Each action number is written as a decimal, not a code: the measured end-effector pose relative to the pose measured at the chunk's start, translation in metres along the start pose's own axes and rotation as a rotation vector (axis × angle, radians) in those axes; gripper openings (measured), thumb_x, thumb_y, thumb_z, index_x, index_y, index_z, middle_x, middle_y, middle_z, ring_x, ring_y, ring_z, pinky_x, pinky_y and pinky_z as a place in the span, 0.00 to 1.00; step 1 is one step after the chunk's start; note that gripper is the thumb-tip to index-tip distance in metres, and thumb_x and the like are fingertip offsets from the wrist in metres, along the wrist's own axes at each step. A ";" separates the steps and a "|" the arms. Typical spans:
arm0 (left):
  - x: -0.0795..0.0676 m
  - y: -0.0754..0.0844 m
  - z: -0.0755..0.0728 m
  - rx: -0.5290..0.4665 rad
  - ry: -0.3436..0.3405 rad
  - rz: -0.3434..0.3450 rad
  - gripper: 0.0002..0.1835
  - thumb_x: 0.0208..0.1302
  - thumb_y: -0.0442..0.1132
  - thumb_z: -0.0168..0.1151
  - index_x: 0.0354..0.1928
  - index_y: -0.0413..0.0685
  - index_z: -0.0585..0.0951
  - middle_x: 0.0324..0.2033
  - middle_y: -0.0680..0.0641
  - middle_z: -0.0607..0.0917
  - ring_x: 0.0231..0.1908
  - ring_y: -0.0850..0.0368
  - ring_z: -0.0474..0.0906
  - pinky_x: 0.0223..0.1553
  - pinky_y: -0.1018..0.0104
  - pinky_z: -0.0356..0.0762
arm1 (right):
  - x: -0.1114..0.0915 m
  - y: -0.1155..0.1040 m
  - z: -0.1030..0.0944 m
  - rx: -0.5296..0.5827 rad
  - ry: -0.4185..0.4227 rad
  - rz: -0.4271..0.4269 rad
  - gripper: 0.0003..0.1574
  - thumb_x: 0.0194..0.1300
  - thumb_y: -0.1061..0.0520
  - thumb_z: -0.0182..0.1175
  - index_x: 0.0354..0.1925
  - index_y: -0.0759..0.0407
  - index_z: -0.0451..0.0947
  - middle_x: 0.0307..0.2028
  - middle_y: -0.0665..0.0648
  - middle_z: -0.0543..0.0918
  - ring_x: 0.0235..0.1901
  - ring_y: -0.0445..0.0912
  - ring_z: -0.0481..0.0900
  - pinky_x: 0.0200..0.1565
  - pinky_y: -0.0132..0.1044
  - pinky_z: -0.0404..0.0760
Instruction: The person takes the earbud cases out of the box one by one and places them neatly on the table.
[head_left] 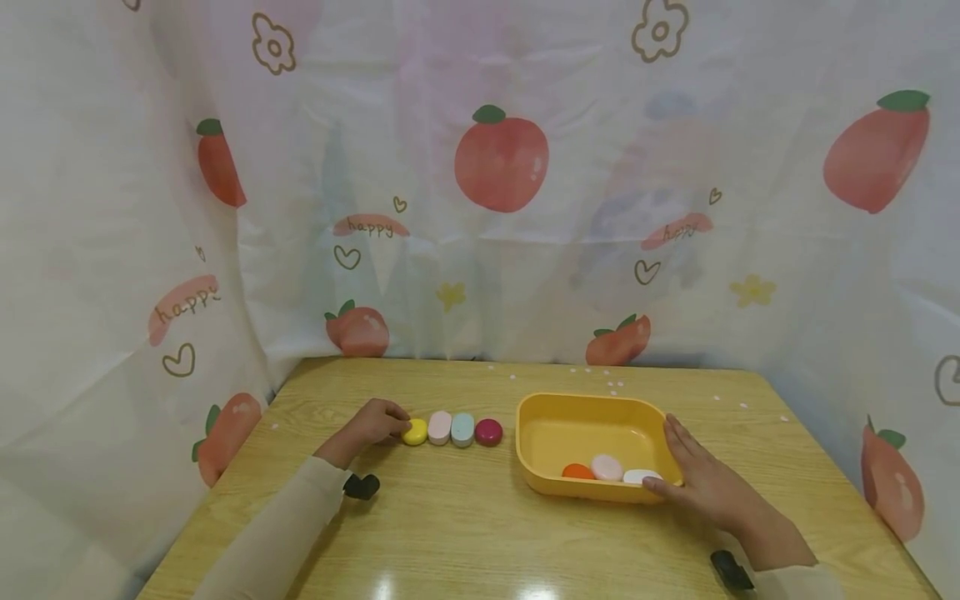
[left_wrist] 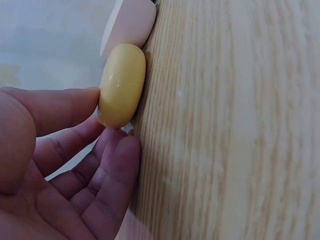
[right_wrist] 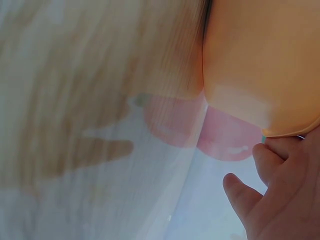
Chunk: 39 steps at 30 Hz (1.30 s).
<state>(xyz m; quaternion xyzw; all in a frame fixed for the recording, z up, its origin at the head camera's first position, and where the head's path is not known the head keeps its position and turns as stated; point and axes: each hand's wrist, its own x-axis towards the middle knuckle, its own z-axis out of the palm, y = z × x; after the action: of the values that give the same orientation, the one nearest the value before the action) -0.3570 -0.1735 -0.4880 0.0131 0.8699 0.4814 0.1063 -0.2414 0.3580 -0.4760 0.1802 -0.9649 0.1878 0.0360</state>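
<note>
Yellow piece (head_left: pixel 414 432) on the table (head_left: pixel 450 525), pinched in the grip of the left hand (head_left: pixel 375 423), pink piece (head_left: pixel 439 428) just right, right hand (head_left: pixel 707 482) spread against a tub (head_left: pixel 585 425).

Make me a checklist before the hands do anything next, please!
1. Left hand touching the yellow piece: ok.
2. Yellow piece, pink piece, light blue piece and dark red piece in a row: ok.
3. Dark red piece apart from the box: ok.
4. Box upright: ok.
5. Right hand touching the box: ok.
6. Everything inside the box showing: cannot tell; orange, pale pink and white pieces show, but its front could hide more.
</note>
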 end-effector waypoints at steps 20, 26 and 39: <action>0.003 -0.004 0.002 -0.072 0.027 -0.020 0.11 0.66 0.34 0.62 0.45 0.32 0.82 0.36 0.43 0.83 0.34 0.55 0.80 0.33 0.62 0.83 | -0.001 0.000 -0.002 0.001 -0.010 0.018 0.61 0.67 0.34 0.57 0.74 0.70 0.38 0.75 0.65 0.38 0.69 0.69 0.50 0.61 0.67 0.59; 0.003 0.004 -0.003 -0.083 0.093 0.006 0.10 0.67 0.35 0.61 0.44 0.34 0.82 0.36 0.43 0.82 0.34 0.52 0.79 0.33 0.61 0.83 | -0.001 0.000 0.000 0.007 -0.006 0.020 0.61 0.67 0.35 0.57 0.74 0.71 0.39 0.75 0.65 0.39 0.69 0.69 0.50 0.61 0.67 0.58; 0.010 0.052 0.026 -0.187 -0.064 0.089 0.14 0.69 0.37 0.60 0.49 0.31 0.79 0.40 0.39 0.82 0.36 0.50 0.82 0.37 0.58 0.84 | -0.001 -0.001 -0.001 -0.006 -0.007 0.044 0.62 0.66 0.33 0.56 0.74 0.71 0.40 0.75 0.67 0.40 0.69 0.69 0.50 0.61 0.67 0.58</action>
<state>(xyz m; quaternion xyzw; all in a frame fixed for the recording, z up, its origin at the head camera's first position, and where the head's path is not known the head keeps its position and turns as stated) -0.3654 -0.1225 -0.4591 0.0570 0.8158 0.5643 0.1133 -0.2400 0.3574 -0.4750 0.1594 -0.9692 0.1853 0.0292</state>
